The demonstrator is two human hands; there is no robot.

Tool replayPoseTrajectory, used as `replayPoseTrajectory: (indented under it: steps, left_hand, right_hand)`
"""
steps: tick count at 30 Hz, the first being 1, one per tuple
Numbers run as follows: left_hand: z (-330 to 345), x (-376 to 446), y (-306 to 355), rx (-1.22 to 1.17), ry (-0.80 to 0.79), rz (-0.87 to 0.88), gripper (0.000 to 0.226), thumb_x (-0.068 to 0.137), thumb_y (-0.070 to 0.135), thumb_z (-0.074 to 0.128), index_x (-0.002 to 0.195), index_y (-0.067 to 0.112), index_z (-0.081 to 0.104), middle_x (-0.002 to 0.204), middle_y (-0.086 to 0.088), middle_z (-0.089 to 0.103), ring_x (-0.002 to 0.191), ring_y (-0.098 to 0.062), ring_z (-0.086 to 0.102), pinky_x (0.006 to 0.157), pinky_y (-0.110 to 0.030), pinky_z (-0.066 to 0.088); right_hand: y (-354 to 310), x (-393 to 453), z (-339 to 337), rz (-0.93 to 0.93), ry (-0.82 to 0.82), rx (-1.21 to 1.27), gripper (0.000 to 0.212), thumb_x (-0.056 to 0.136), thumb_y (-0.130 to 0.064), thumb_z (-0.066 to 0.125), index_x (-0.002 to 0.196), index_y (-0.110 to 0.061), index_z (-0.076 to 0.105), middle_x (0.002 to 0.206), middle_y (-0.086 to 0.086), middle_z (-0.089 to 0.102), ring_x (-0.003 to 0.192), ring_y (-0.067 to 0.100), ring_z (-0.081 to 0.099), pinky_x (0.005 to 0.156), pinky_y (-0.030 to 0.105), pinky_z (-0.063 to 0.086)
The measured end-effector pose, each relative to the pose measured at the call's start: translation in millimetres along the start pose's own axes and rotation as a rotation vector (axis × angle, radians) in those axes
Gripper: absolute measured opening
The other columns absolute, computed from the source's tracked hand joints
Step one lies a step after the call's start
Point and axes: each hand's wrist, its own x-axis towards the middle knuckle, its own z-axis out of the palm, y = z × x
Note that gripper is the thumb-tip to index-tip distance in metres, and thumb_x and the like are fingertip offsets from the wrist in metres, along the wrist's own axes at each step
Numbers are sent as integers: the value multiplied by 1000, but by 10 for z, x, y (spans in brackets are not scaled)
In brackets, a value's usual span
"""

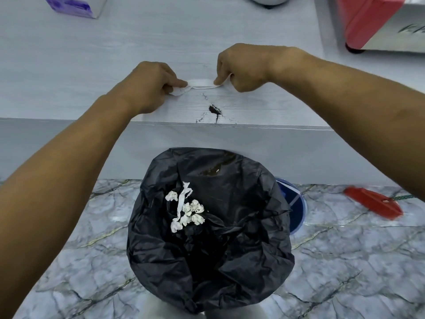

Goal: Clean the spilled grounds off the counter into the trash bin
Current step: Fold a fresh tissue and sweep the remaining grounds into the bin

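Both hands, left hand (147, 86) and right hand (241, 67), pinch a tissue (200, 85) taut on the counter (92, 65) | grounds (215, 110) lie between tissue and counter edge | trash bin (207, 238) below the edge holds our wads | we judge wiping unfinished

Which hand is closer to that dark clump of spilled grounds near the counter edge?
Left, narrowly. The left hand grips its end of the tissue just up-left of the grounds; the right hand grips the other end farther back, up-right of them.
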Motion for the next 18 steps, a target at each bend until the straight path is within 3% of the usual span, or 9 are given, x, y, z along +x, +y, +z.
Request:
replayPoseTrajectory:
  steps: [4, 8, 10, 13, 18]
  left_hand:
    - [-47, 69, 30, 5, 11, -37, 28, 91, 8, 67, 114, 24, 75, 112, -1, 71, 103, -22, 64, 92, -38, 52]
    - [-76, 134, 89, -6, 28, -56, 18, 90, 22, 71, 106, 26, 76, 108, 2, 69, 93, -16, 59, 87, -38, 52]
    - [-71, 161, 104, 2, 46, -24, 17, 89, 31, 72, 104, 25, 76, 114, 1, 63, 88, -14, 53, 84, -38, 51]
    - [-40, 180, 122, -15, 57, -28, 20, 91, 34, 68, 104, 22, 76, 104, 0, 69, 83, -12, 53, 79, -32, 48]
    - [-16, 123, 177, -41, 74, -79, 22, 92, 31, 65, 110, 22, 75, 97, -3, 74, 91, -20, 65, 87, -35, 54]
  right_hand:
    - [-40, 16, -51, -18, -6, -9, 47, 83, 8, 49, 114, -19, 72, 103, 2, 69, 95, 26, 65, 84, 43, 57]
    - [-36, 42, -67, -6, 14, -19, 44, 78, 9, 48, 101, -19, 71, 85, -3, 70, 85, 23, 66, 76, 43, 59]
    - [-20, 51, -29, -17, 31, -50, 41, 77, 9, 49, 98, -20, 70, 87, -3, 69, 86, 24, 66, 73, 43, 59]
    - [28, 65, 102, -72, 66, -126, 37, 82, 4, 51, 101, -22, 68, 102, -1, 63, 97, 28, 61, 75, 47, 57]
    - [34, -40, 152, -88, 62, -169, 30, 88, -3, 48, 110, -12, 67, 122, -2, 55, 106, 28, 58, 76, 43, 55]
